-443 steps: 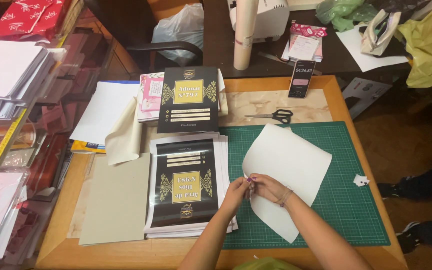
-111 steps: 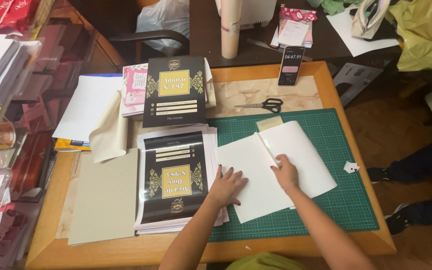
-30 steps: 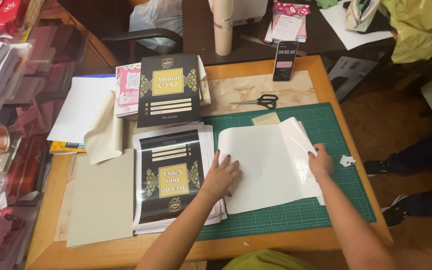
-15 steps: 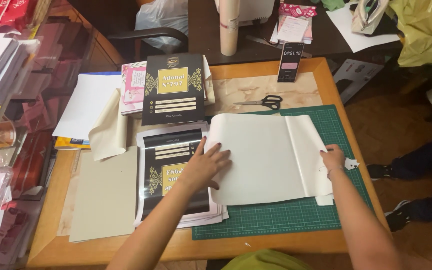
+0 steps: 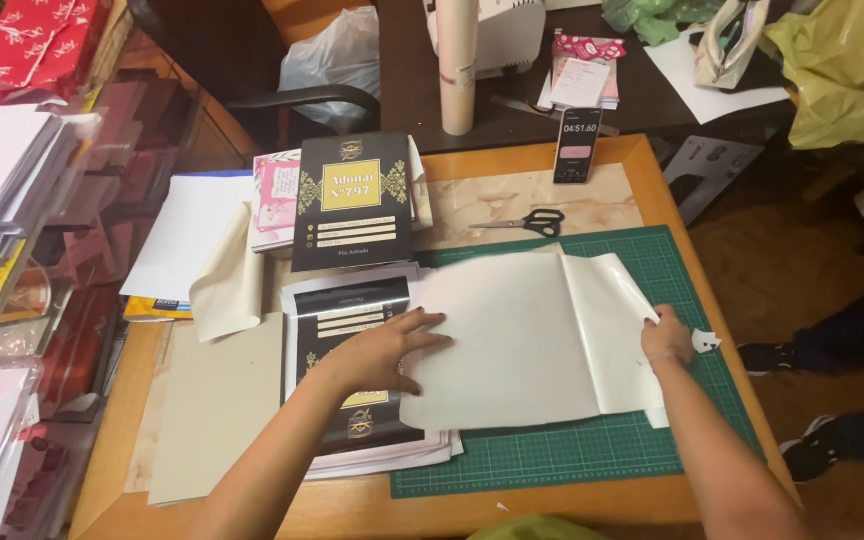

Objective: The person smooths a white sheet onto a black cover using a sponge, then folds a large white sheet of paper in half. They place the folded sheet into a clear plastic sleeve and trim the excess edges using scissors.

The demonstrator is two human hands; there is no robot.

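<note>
A large white sheet (image 5: pixel 512 340) lies across the green cutting mat (image 5: pixel 592 455) and overlaps a stack of black-and-gold printed covers (image 5: pixel 347 310). My left hand (image 5: pixel 382 350) lies flat with spread fingers on the sheet's left edge. My right hand (image 5: pixel 667 335) pinches a glossy backing strip (image 5: pixel 607 320) that is peeled off to the sheet's right side. Its top right corner curls up.
Scissors (image 5: pixel 527 222) and an upright phone (image 5: pixel 577 145) lie beyond the mat. A second stack of black covers (image 5: pixel 352 200) sits behind, grey board (image 5: pixel 217 400) at the left. Shelves of paper stand left; a person's dark legs (image 5: pixel 842 340) are at the right.
My right hand has drawn the backing further right, baring more of the white sheet. My left hand has shifted left onto the sheet's edge over the cover stack.
</note>
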